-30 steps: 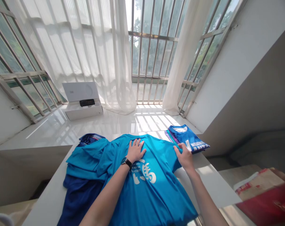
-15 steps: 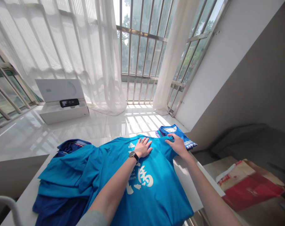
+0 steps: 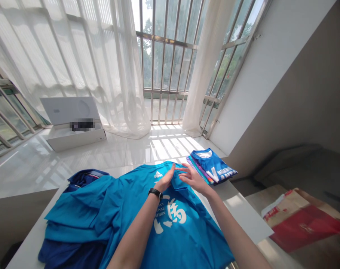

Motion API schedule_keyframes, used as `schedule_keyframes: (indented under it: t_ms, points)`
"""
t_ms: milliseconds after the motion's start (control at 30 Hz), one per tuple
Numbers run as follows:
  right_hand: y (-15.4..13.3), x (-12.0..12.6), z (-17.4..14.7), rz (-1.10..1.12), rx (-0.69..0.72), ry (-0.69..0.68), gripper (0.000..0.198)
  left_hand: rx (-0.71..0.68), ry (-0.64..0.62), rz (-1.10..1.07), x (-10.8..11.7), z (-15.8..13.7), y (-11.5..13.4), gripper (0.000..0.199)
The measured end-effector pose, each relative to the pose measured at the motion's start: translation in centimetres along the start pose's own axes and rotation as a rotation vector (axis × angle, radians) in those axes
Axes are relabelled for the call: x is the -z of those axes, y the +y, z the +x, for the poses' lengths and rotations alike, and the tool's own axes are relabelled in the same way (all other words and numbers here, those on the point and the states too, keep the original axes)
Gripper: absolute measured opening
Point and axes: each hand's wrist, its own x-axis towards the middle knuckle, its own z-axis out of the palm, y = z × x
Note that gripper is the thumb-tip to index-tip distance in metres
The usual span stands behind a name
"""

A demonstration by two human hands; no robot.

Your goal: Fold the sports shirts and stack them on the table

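Note:
A teal T-shirt with white print lies spread on the white table, its right sleeve turned inward over the body. My left hand stands on edge on the shirt near the right shoulder, fingers stretched out; a black watch is on that wrist. Facing it, my right hand rests at the folded-in sleeve with its fingers apart. Just beyond my right hand sits a stack of folded shirts, a blue one with white lettering on top. Dark blue clothing lies under and beside the teal shirt's left side.
An open white box with a blurred dark object in it stands on the glossy sill at the left. Sheer curtains hang before barred windows. A red and tan paper bag is low at the right, past the table edge.
My right hand has moved left, bringing the shirt's right sleeve inward. My left hand has turned from lying flat to standing on its edge. More of the folded stack now shows.

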Motion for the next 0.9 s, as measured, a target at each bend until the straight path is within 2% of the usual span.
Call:
schedule_keyframes:
  t_ms: [67,133,167,233,267,367,467,567,633,767,833,900]
  points:
    - [0.3,0.9,-2.3,0.067,-0.005,0.113,0.072,0.028,-0.049,-0.157,0.3,-0.5,-0.6,0.048]
    - [0.9,2.2,-5.9,0.010,-0.064,0.287,0.066,0.037,-0.070,-0.209,0.6,-0.6,-1.0,0.055]
    - [1.3,2.8,-8.1,-0.043,-0.115,0.339,0.061,0.038,-0.074,-0.212,0.7,-0.5,-1.1,0.059]
    - [2.6,3.5,-13.4,-0.140,-0.210,0.348,0.052,0.035,-0.078,-0.200,0.9,-0.2,-1.3,0.063]
    - [3.4,3.6,-16.2,-0.183,-0.234,0.407,0.049,0.023,-0.082,-0.190,0.9,-0.1,-1.3,0.063]
    - [6.2,2.8,-24.3,-0.223,-0.301,0.628,0.045,-0.093,-0.115,-0.138,1.3,0.3,-1.6,0.060]
    - [8.7,1.9,-29.6,-0.212,-0.357,0.789,0.045,-0.217,-0.190,-0.076,1.7,0.4,-2.0,0.051]
    - [9.9,1.6,-31.3,-0.235,-0.410,0.914,0.052,-0.203,-0.244,-0.021,1.7,0.6,-2.2,0.037]
    - [9.9,1.6,-30.9,-0.216,-0.447,0.918,0.055,-0.180,-0.241,-0.004,1.4,0.7,-2.0,0.033]
    - [9.6,1.4,-29.2,-0.181,-0.479,0.792,0.057,-0.178,-0.146,-0.023,0.7,0.6,-1.0,0.036]
    - [9.5,1.3,-28.8,-0.181,-0.458,0.708,0.054,-0.183,-0.098,-0.031,0.4,0.3,-0.4,0.036]
    - [9.7,1.1,-28.7,-0.180,-0.404,0.687,0.050,-0.178,-0.064,-0.036,0.2,0.1,-0.1,0.034]
